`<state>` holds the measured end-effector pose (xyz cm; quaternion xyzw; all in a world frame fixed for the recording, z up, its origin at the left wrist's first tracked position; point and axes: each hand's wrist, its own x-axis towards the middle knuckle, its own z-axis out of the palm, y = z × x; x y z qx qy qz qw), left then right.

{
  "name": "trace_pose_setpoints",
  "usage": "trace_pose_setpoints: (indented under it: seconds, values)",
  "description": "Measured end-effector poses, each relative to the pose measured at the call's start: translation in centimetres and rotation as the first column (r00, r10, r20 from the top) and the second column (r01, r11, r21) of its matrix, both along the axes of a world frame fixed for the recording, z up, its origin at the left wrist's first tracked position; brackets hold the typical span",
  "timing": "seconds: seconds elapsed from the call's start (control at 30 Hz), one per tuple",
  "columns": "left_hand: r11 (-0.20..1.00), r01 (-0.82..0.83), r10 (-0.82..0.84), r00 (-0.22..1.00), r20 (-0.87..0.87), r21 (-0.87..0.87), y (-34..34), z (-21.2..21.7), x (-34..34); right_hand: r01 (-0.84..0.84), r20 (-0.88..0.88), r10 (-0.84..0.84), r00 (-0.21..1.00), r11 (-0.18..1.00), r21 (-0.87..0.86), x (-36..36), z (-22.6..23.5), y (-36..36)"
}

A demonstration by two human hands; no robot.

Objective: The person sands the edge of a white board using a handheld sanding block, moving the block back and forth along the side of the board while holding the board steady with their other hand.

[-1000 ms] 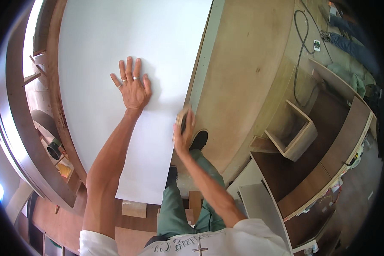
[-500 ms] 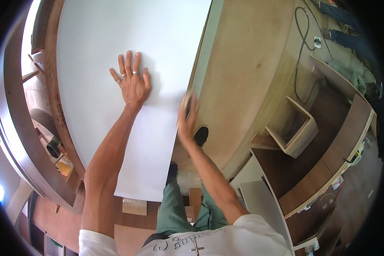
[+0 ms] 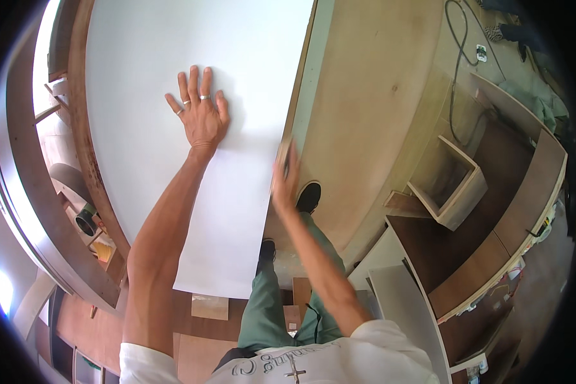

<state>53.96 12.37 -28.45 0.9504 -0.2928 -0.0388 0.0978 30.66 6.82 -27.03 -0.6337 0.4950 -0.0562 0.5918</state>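
Note:
A large smooth white sheet [image 3: 230, 211] stretches away in front of me, and its near end hangs as a narrower strip. My left hand [image 3: 203, 120] lies flat on it with the fingers spread; rings show on the fingers. At the sheet's right edge, my right hand [image 3: 286, 176] grips a small tan block [image 3: 284, 152] held along that edge. Motion blurs the block and fingers, so its exact kind does not show. A pale green strip [image 3: 315, 77] runs beside the sheet's right edge, farther up.
A wide plywood panel [image 3: 365, 96] lies to the right. Beyond it are an open wooden box [image 3: 451, 185], brown cabinet parts [image 3: 473, 269] and a looped black cable [image 3: 454, 83]. A curved wooden frame [image 3: 83, 128] lines the left. Another person's legs [image 3: 521, 35] show at the far right.
My left hand has shifted slightly farther up the sheet, still flat. My right hand stays at the right edge with the block, still blurred. The view has shifted a little, and the other person's legs have moved.

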Motion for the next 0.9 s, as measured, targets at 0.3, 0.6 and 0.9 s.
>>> trace_pose_setpoints:
  seconds: [0.3, 0.6, 0.9]
  values:
    - [1.0, -0.012, 0.013, 1.0, 0.017, -0.007, -0.2, -0.1, -0.1, -0.034, 0.074, 0.043, 0.996, 0.991, -0.129, -0.3, 0.9, 0.6]
    - [0.998, 0.02, -0.018, 0.999, 0.04, -0.051, 0.2, -0.3, -0.1, 0.062, 0.244, -0.039, 0.969, 0.994, -0.088, 7.2, -0.7, -7.7]
    - [1.0, 0.011, -0.01, 0.999, 0.048, -0.027, -0.3, -0.3, -0.1, 0.052, 0.006, -0.052, 0.999, 0.999, 0.001, -2.3, 1.3, 3.4]
